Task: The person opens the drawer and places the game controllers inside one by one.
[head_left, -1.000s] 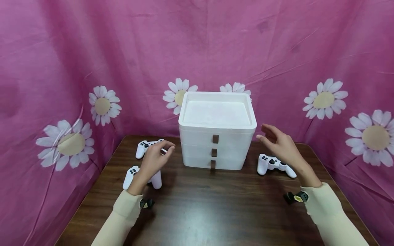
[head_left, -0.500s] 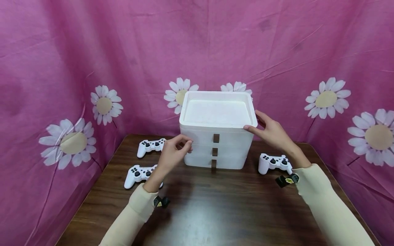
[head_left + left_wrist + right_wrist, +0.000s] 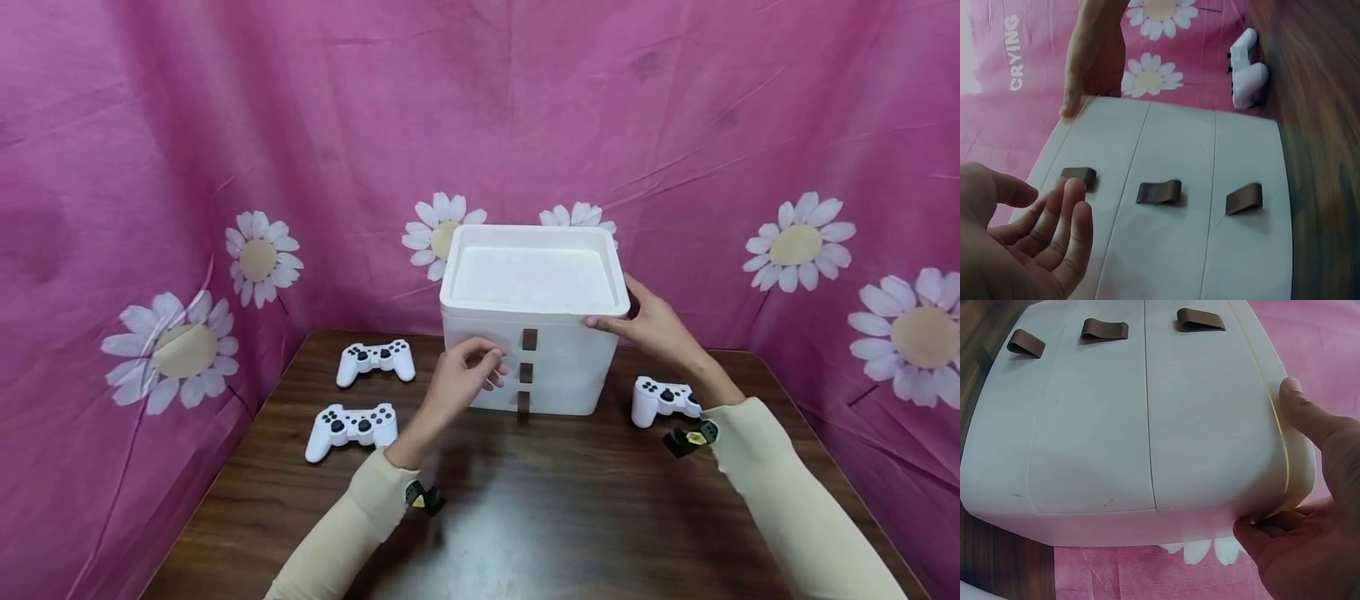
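Note:
A white desktop drawer unit [image 3: 562, 367] stands at the back middle of the table. Three small brown pull tabs run down its front: the top one [image 3: 529, 339], the middle one [image 3: 527, 372] and the bottom one [image 3: 522, 402]. My right hand [image 3: 660, 333] grips the unit's upper right corner, thumb on the front and fingers round the side. In front of the drawers hovers my left hand [image 3: 461, 379], fingers loosely curled and holding nothing. Its fingertips [image 3: 1074, 187] are close to the top tab [image 3: 1080, 177]; whether they touch it I cannot tell. All drawers look closed.
Two white game controllers lie on the left, a far one [image 3: 375, 361] and a nearer one [image 3: 352, 427]. Another controller [image 3: 663, 400] lies to the right, partly covered by my wrist camera. A pink flowered cloth [image 3: 375, 100] hangs behind and beside the wooden table [image 3: 570, 500].
My left hand has moved right, from above the left controllers to the drawer front. My right hand has come in leftward and taken hold of the unit's upper right corner.

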The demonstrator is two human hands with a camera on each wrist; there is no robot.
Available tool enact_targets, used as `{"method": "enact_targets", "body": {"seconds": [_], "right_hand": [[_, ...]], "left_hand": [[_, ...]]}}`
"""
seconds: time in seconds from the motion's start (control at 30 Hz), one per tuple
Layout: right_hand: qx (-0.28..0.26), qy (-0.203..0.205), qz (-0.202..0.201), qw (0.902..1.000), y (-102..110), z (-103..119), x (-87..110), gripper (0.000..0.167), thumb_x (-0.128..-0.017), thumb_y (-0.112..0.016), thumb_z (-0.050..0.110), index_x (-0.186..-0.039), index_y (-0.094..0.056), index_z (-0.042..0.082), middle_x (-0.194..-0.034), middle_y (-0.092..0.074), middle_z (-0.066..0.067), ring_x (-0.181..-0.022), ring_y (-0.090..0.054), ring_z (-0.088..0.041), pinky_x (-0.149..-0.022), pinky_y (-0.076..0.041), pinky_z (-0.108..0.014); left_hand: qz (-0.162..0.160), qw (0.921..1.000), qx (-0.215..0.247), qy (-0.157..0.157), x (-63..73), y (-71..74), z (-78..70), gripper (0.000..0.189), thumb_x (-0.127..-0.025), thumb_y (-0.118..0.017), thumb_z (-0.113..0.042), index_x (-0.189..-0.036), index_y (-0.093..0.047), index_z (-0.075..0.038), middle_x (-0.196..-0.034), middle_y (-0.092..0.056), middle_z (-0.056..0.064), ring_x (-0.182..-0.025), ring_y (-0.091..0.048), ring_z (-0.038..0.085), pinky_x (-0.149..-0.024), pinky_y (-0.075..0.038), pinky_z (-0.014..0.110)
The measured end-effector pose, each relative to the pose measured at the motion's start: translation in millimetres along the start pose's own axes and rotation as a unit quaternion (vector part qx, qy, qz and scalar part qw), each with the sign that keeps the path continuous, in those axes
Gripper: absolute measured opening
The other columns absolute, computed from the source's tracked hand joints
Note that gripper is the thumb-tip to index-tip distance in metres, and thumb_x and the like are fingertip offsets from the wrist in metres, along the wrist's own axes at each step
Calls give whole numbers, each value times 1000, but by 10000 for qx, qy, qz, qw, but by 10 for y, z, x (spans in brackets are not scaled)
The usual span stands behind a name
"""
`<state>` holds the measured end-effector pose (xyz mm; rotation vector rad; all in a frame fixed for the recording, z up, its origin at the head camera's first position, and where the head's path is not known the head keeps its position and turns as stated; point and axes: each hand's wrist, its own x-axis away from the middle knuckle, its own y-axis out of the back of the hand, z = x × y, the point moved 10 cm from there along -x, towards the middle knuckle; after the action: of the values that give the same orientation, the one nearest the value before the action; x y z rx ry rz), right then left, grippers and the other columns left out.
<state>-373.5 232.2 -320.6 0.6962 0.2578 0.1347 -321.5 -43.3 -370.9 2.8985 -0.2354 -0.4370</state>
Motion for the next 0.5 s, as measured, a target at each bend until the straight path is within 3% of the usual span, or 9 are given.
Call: {"method": "enact_targets", "body": {"seconds": [0.5], "right_hand": [[-22,-85,8,10000,20,-18,22,101,-92,-84,47,-171,-25,24,-144,-64,-18,-122,-61,-29,-89,-54,-30]], "left_hand": [[136,9985,343,409,-64,-302,113,28,-108,-60,-10,-128,-71,6,-95,-76,26,-66,-72,15,-65,-64,32]]}}
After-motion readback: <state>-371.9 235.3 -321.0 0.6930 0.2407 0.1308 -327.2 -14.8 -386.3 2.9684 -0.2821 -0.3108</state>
